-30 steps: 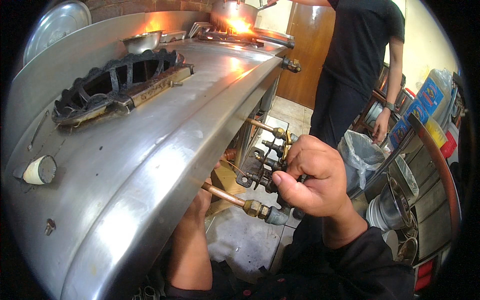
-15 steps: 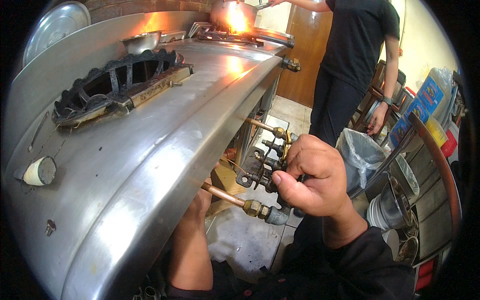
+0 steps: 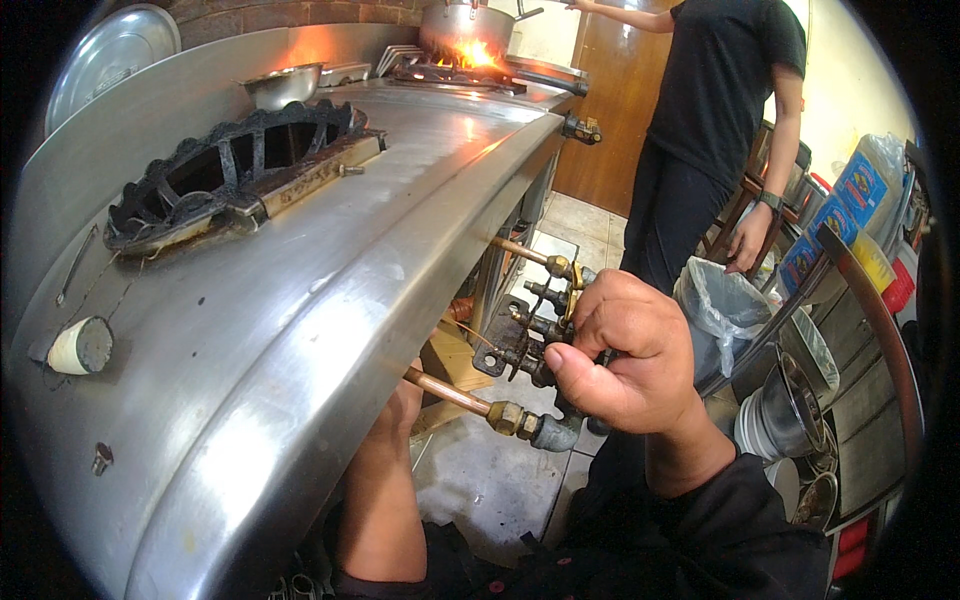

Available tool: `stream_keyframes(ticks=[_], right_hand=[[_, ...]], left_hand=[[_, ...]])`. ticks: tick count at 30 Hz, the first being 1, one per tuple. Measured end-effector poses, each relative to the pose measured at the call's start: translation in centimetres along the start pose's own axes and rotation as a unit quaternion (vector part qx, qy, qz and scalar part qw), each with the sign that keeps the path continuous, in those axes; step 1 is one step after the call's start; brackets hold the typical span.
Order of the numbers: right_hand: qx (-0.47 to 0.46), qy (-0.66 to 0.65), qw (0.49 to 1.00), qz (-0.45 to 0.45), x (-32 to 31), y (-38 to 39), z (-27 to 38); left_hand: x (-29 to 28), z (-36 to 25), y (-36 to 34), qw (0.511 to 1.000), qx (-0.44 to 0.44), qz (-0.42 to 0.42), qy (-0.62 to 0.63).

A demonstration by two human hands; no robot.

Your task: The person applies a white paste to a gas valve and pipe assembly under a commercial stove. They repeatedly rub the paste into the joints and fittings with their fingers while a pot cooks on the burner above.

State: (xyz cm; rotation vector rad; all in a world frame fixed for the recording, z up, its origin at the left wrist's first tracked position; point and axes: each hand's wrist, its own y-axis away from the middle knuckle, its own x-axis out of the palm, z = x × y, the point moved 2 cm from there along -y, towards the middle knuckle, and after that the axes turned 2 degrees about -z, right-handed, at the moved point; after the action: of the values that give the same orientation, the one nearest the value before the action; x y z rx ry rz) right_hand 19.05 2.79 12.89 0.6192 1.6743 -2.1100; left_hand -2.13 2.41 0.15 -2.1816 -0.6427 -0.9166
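Observation:
My right hand [image 3: 630, 350] is closed around the far side of a dark gas valve assembly [image 3: 535, 340] in front of the steel stove [image 3: 380, 270]. Its thumb presses along the side and the fingers curl in. Two copper pipes, the nearer copper pipe [image 3: 450, 390] with a brass nut [image 3: 510, 418] and grey elbow, run from under the stove's front edge to the valve. My left hand [image 3: 402, 405] reaches up beneath that edge, behind the nearer pipe; its fingers are hidden. A thin copper wire leads from the valve under the stove.
A black burner ring [image 3: 240, 170] and a taped cylindrical piece [image 3: 82, 345] lie on the stove top. Flames burn under a pot [image 3: 465, 30] at the far end. A co-worker in black [image 3: 715, 90] stands by a lined bin [image 3: 725, 305]. Steel bowls [image 3: 785, 410] are stacked at right.
The flames under the pot have shrunk. The co-worker has shifted slightly right, and that person's far hand is off the pot handle. My hands and the valve have barely moved.

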Motion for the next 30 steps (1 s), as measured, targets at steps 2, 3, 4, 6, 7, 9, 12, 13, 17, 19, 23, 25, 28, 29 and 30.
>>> stream_keyframes(ticks=[2, 3, 4, 6, 7, 9, 12, 13, 17, 19, 23, 25, 28, 29, 30], right_hand=[[0.001, 0.000, 1.000, 0.000, 0.0, 0.0, 0.0], [0.002, 0.001, 1.000, 0.001, 0.0, 0.1, 0.0], [0.003, 0.002, 1.000, 0.002, 0.0, 0.1, 0.0], [0.009, 0.000, 1.000, -0.003, 0.0, 0.1, 0.1], [0.013, -0.001, 1.000, -0.006, 0.1, 0.0, 0.1], [0.013, 0.000, 1.000, -0.004, 0.1, 0.1, 0.1], [0.011, -0.002, 1.000, -0.006, 0.1, 0.0, 0.1], [0.010, -0.002, 1.000, -0.008, 0.1, 0.0, 0.1], [0.011, -0.003, 1.000, -0.002, 0.1, 0.0, 0.0], [0.002, 0.001, 1.000, 0.003, 0.0, 0.0, -0.1], [0.009, -0.001, 1.000, 0.002, -0.1, 0.0, 0.0], [0.013, -0.002, 1.000, -0.005, 0.0, 0.0, 0.1], [0.017, -0.003, 1.000, -0.001, 0.0, -0.1, 0.2], [0.015, -0.004, 1.000, -0.001, 0.0, -0.1, 0.2], [0.014, -0.005, 1.000, -0.001, 0.0, -0.1, 0.1]], left_hand=[[0.4, -0.2, 0.1, 1.000, -0.002, -0.005, 0.000], [0.4, -0.2, 0.1, 1.000, -0.001, -0.007, 0.000], [0.5, -0.2, 0.1, 1.000, 0.000, -0.009, 0.001], [0.5, -0.2, 0.1, 1.000, 0.006, -0.010, 0.001], [0.5, -0.2, 0.1, 1.000, 0.008, -0.010, 0.002], [0.7, -0.4, 0.2, 1.000, 0.007, -0.015, 0.010], [0.9, -0.5, 0.3, 1.000, 0.004, -0.018, 0.006], [1.0, -0.6, 0.3, 1.000, 0.004, -0.019, 0.003], [0.9, -0.7, 0.1, 1.000, 0.008, -0.010, -0.028], [0.9, -0.8, 0.2, 0.999, -0.003, 0.014, -0.036], [1.1, -1.1, 0.4, 0.998, -0.016, 0.049, -0.022], [1.2, -1.1, 0.4, 0.999, -0.014, 0.045, -0.017], [1.5, -1.5, 0.5, 0.998, -0.015, 0.052, -0.015], [1.4, -1.6, 0.5, 0.998, -0.013, 0.066, -0.010], [1.4, -1.6, 0.4, 0.997, -0.013, 0.081, -0.004]])
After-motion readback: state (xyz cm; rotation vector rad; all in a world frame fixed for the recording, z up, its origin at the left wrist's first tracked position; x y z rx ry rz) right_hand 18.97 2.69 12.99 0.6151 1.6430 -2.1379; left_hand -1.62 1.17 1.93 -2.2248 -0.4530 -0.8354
